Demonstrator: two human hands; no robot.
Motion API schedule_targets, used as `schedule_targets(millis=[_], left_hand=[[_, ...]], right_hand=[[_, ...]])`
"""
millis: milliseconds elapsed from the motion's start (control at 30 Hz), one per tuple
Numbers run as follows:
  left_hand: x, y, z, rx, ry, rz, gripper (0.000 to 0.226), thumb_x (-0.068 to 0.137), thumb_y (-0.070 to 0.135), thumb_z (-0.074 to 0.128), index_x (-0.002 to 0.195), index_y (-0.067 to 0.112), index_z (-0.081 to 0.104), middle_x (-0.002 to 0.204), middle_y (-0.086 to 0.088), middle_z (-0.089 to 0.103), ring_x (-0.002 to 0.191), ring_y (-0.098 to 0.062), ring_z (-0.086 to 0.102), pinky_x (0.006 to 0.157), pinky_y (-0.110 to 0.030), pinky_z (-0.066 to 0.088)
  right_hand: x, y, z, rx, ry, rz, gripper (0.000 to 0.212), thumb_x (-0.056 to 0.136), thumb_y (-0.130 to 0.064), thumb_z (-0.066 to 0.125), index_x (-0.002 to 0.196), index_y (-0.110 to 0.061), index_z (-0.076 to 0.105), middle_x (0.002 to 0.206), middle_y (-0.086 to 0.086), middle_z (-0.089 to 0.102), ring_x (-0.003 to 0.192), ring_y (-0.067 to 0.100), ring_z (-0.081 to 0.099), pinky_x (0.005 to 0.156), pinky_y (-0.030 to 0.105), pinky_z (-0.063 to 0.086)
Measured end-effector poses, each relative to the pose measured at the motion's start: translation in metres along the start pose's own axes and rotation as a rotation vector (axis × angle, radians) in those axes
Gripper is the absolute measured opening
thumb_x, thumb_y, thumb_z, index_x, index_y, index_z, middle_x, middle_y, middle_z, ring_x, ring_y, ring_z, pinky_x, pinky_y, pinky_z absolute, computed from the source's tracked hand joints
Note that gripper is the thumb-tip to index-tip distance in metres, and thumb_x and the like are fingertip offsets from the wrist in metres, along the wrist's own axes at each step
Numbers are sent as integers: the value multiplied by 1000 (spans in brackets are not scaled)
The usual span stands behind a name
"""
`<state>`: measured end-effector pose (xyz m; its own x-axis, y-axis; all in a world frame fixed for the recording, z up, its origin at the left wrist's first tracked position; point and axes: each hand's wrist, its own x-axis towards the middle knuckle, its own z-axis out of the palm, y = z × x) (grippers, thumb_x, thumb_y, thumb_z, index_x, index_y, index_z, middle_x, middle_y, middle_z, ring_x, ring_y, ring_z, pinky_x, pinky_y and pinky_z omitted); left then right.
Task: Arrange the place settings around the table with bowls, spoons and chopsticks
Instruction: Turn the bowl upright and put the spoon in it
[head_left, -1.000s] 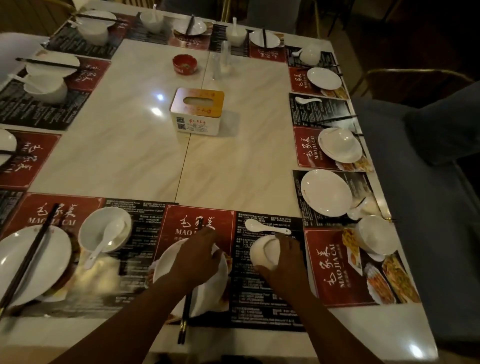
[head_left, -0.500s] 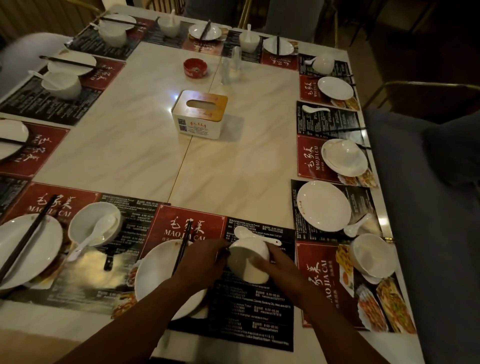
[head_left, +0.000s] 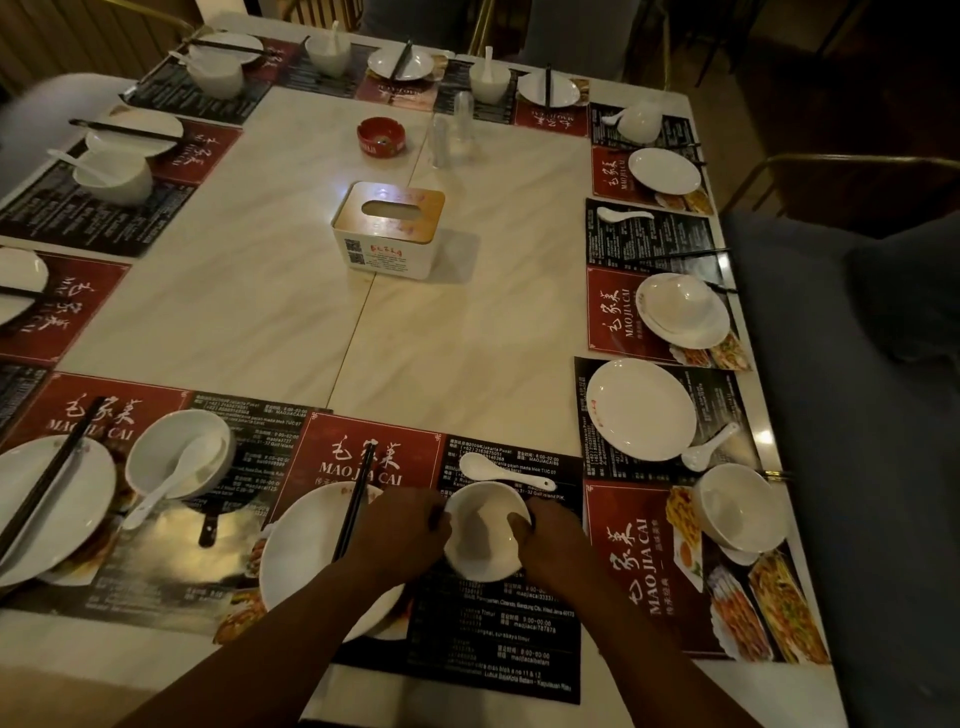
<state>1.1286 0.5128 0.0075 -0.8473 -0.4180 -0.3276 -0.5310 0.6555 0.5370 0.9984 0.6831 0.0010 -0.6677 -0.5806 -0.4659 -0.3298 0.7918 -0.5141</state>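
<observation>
Bowl (head_left: 485, 540): white and upright, held at the near edge of the table (head_left: 234, 291) over a black menu sheet (head_left: 493, 639). Whether it touches the sheet cannot be told.
Hands: the left hand (head_left: 402, 535) grips the bowl's left rim with curled fingers. The right hand (head_left: 550, 540) grips the right rim, with its thumb hooked inside.
Spoon (head_left: 506, 470): white, lying flat on the black sheet just beyond the bowl, with its handle pointing right.
Plate (head_left: 301, 561): white, just left of the bowl, with dark chopsticks (head_left: 356, 506) laid across it.
Writing on mats: the red mat (head_left: 363, 467) reads "MAO JIA CAI" under white Chinese characters, and the other red mats around the edge carry the same print. The black sheet has small white lines, including "maojiacai"; most are too small to read.
Writing elsewhere: the tissue box (head_left: 387, 234) at the centre carries a QR code and unreadable red script. The lettering on the red ashtray (head_left: 381, 136) beyond it is blurred.
Bowls counted: nine, including an inverted bowl (head_left: 680, 301) on a plate at the right.
Plates counted: at least ten.
Spoons counted: about nine. Several stand in bowls and three lie loose on the right side.
Chopsticks counted: at least eight pairs.
</observation>
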Motion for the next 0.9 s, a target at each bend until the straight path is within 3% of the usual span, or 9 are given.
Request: schedule_targets(millis=[167, 267, 367, 467, 567, 633, 733, 800, 900], left_hand=[[6, 4, -4, -24, 19, -10, 22, 97, 29, 55, 80, 27, 68, 67, 15, 57, 62, 3, 54, 57, -13, 34], [10, 6, -5, -48, 30, 20, 22, 98, 27, 55, 84, 23, 72, 76, 9, 65, 66, 2, 57, 60, -10, 35], [14, 5, -4, -57, 28, 29, 22, 98, 28, 55, 87, 22, 73, 80, 7, 68, 71, 0, 61, 67, -13, 43], [16, 5, -3, -45, 40, 22, 25, 99, 29, 53, 86, 21, 72, 80, 5, 67, 73, -5, 61, 73, -23, 51], [15, 5, -3, -48, 40, 27, 26, 99, 27, 53, 80, 23, 70, 75, 8, 63, 69, -2, 57, 68, -23, 46], [15, 5, -4, -76, 45, 22, 27, 98, 26, 54, 74, 30, 65, 69, 14, 58, 65, 0, 55, 65, -20, 41], [13, 6, -5, -120, 67, 3, 22, 98, 27, 55, 83, 30, 70, 73, 16, 62, 69, 2, 57, 66, -20, 42], [10, 7, -6, -154, 84, -16, 18, 97, 27, 56, 98, 29, 74, 82, 14, 69, 73, 1, 60, 72, -24, 49], [8, 4, -7, -183, 75, -29, 21, 95, 28, 61, 112, 29, 72, 91, 12, 73, 73, 0, 63, 81, -30, 57]], right_hand=[[2, 0, 3, 31, -6, 27, 28, 99, -37, 53, 115, -16, 64, 108, 3, 67, 96, 16, 61, 82, 33, 52], [2, 1, 4, 118, -14, 39, 26, 97, -35, 58, 116, -17, 64, 106, 1, 67, 92, 14, 63, 78, 32, 56], [4, 3, 5, 116, -8, 45, 27, 97, -36, 58, 117, -18, 63, 107, 0, 67, 91, 11, 60, 71, 25, 50], [5, 4, 3, 92, -18, 51, 29, 100, -42, 49, 106, -19, 65, 93, -4, 66, 83, 9, 61, 72, 27, 51], [8, 4, -6, 61, 33, 29, 43, 104, -49, 34, 90, -21, 63, 78, -4, 63, 73, 9, 61, 63, 28, 49], [19, 8, -14, 4, 148, 7, 36, 104, -41, 35, 84, -24, 58, 77, -4, 60, 71, 11, 60, 65, 32, 52], [39, 15, -24, -112, 228, -162, 16, 100, -24, 50, 100, -22, 66, 97, -1, 63, 92, 19, 59, 82, 37, 52], [52, 19, -24, -261, 136, -274, 28, 99, -22, 55, 126, -18, 63, 117, 3, 61, 108, 24, 54, 95, 37, 46], [65, 24, -19, -419, 74, -327, 33, 91, -26, 68, 123, -20, 64, 113, 2, 62, 102, 25, 56, 84, 36, 48]])
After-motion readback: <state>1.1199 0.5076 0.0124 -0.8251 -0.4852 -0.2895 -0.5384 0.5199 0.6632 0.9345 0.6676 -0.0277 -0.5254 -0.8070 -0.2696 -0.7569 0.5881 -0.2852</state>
